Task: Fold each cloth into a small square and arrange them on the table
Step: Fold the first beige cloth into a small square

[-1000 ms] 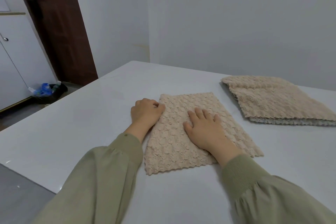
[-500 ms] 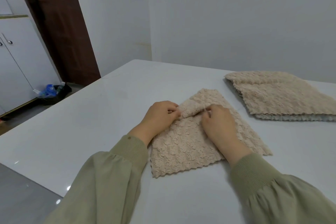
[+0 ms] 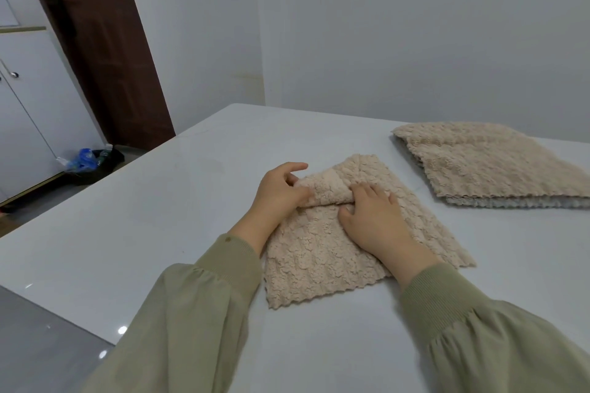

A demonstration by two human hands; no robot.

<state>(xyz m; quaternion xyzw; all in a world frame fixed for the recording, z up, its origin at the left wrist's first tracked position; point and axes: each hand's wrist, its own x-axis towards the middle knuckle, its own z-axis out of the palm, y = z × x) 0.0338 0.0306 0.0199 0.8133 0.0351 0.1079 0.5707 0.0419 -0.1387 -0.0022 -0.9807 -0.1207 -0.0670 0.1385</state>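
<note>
Both hands on the beige cloth (image 3: 319, 252), which sits mid-table (image 3: 159, 217), its scalloped near hem closest to the table's near edge. The far part of the cloth is lifted and curled back toward the person, forming a soft roll between the hands; the rest lies flat. Left hand (image 3: 281, 191): fingers curled, pinching the left end of that roll, index finger sticking out loose over the top. Right hand (image 3: 373, 217): fingers bent and dug into the right end of the roll, thumb tucked against it underneath, wrist resting on the flat part. Olive-green sleeves (image 3: 204, 306) come in from the near edge. Stack of cloths (image 3: 485, 166), same beige with a paler layer at the bottom, lies toward the far right of the table, near the working cloth but not touching it. Off the table on the left: brown door (image 3: 102, 41), white cabinet (image 3: 28, 105), dark bin (image 3: 92, 163) on the floor with blue stuff in it.
</note>
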